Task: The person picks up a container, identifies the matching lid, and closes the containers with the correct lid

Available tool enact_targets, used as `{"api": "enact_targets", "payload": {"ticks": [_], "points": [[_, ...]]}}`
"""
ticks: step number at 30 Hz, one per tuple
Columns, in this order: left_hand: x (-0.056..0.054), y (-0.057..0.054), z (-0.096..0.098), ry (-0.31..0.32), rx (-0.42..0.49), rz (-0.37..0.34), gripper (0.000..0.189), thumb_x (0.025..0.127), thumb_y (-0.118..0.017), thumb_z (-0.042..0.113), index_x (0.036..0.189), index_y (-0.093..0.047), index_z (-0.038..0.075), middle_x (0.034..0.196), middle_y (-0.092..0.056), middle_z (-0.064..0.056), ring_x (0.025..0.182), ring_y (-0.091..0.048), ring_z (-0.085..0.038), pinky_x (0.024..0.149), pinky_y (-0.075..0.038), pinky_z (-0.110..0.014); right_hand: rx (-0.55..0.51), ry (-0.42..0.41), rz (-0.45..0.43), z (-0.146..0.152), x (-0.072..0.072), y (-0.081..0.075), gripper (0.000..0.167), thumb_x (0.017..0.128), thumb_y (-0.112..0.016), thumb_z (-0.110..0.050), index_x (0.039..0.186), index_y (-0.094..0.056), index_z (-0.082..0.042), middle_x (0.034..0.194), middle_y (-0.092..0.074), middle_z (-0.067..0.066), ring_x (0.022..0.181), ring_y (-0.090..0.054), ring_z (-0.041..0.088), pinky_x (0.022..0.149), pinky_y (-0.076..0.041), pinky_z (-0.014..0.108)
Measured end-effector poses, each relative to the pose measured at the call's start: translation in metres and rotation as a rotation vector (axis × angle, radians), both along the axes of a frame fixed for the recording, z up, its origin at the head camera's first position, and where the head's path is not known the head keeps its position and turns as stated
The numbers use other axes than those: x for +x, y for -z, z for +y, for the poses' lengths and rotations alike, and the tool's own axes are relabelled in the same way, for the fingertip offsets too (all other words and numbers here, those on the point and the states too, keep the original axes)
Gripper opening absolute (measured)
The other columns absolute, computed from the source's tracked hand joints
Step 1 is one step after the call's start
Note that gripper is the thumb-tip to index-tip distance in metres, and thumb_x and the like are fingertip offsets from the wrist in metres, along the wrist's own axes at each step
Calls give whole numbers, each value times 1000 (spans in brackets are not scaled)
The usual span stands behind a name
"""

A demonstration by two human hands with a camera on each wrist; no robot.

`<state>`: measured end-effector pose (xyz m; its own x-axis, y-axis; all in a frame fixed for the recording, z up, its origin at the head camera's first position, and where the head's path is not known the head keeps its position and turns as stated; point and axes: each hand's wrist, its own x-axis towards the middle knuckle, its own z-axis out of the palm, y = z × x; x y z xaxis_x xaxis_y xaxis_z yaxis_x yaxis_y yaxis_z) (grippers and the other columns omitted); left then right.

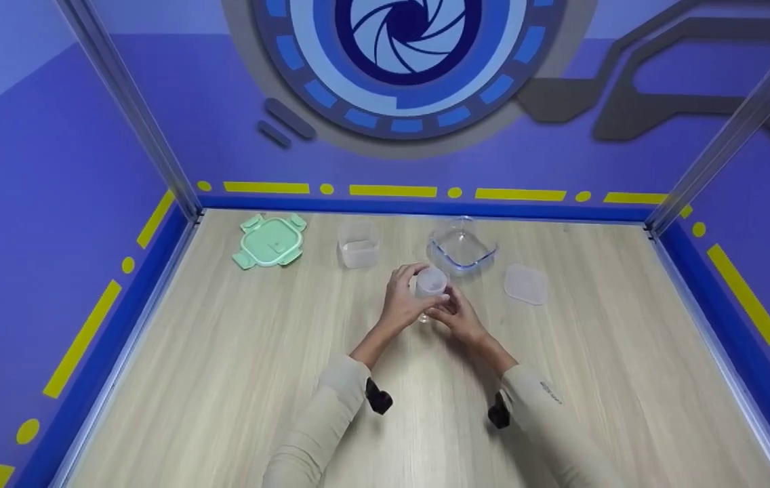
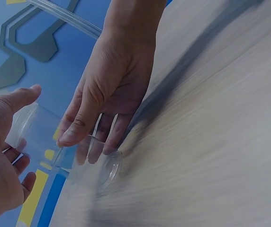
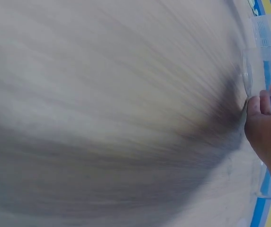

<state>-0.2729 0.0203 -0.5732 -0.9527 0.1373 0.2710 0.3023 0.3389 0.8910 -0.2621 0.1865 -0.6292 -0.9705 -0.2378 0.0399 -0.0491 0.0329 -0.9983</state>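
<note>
A frosted cylindrical cup (image 1: 432, 280) stands upright between the two hands, over or partly inside a clear cup (image 2: 108, 172) whose round base is near the table. The left hand (image 1: 402, 298) holds the frosted cup from the left, thumb on one side and fingers round the other. From the right, the right hand (image 1: 461, 320) holds the clear cup, its thumb and fingers to either side, as the left wrist view shows. Only the fingers and side of the right hand (image 3: 268, 130) appear at the edge of the right wrist view.
Along the back of the wooden table (image 1: 256, 379) lie a mint-green clip lid (image 1: 271, 241), a translucent square container (image 1: 359, 254), and a clear glass dish (image 1: 463, 249). A frosted square lid (image 1: 526, 284) lies right of the hands. Blue panels (image 1: 385, 169) enclose the back and sides.
</note>
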Motion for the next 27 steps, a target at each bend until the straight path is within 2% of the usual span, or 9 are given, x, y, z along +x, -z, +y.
{"api": "enact_targets", "payload": {"ticks": [4,11,15,22,27], "points": [[-1,1,0,9,-7,2,65,74,-92,26,130,-66,5,127,-67,-11,120,-58,-26,103,-45,-43,-23,-13,1,0,-1,2,77,94,-67,6,158,-24,4,160,-36,29,149,-37,42,118,-40,37],[-6,0,-6,108,14,-20,66,79,-88,20,138,-62,4,137,-65,-14,127,-56,-28,104,-48,-46,3,-24,10,1,-2,2,76,95,-66,4,158,-24,4,161,-35,28,150,-37,42,120,-38,41],[-7,-2,-8,136,33,-38,67,81,-87,19,140,-60,3,141,-62,-16,130,-54,-30,105,-48,-48,18,-21,8,0,-2,1,76,96,-66,3,158,-24,4,162,-34,27,151,-35,41,121,-36,44],[-4,-1,-9,128,26,-46,72,80,-87,21,143,-58,6,142,-61,-13,130,-53,-26,103,-48,-43,31,-18,-3,1,0,-1,76,96,-67,1,159,-24,1,163,-33,25,152,-34,39,123,-32,47],[1,5,-7,79,28,-4,73,79,-88,24,143,-57,7,142,-60,-11,131,-51,-26,103,-47,-43,22,-26,-4,1,-1,0,77,96,-66,2,159,-22,3,163,-31,27,152,-34,42,120,-38,45]]}}
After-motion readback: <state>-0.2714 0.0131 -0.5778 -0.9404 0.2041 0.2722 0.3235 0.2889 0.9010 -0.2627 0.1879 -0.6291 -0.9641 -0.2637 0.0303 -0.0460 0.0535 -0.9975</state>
